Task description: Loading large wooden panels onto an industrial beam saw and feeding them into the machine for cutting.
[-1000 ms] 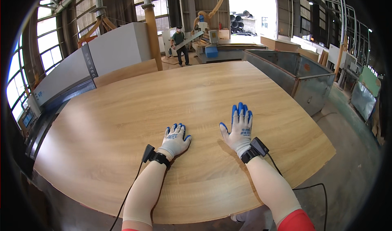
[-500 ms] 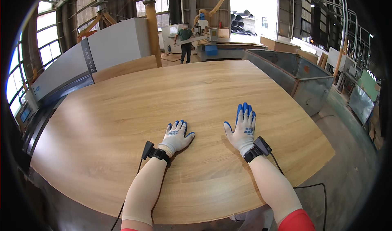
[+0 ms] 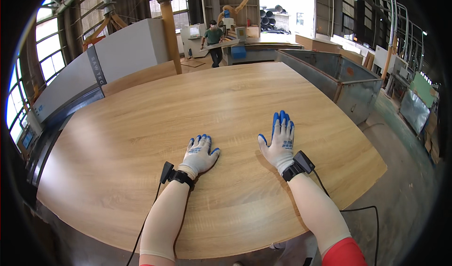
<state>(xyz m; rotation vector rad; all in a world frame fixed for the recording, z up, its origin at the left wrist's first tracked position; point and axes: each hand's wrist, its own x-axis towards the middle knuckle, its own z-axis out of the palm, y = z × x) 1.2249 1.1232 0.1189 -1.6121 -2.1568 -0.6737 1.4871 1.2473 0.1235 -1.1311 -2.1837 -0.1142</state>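
Note:
A large wood-grain panel spreads across the view in front of me. My left hand, in a pale glove with blue fingertips, lies palm down on it, left of the middle, thumb held out. Farther right, my right hand, gloved the same way, rests on the panel with its fingers stretched forward and the thumb apart. Neither hand holds anything. Each wrist carries a black strap with a small dark device, and a cable trails from each one.
A long grey machine borders the panel on the left. Beyond the far right edge stands a rusty metal bin. At the back, a person in a green shirt holds a board beside another machine. Grey floor shows on the right.
The view has shifted slightly, and the background sits a little more to the left and higher. Both hands stay flat on the panel. The person at the back has turned somewhat.

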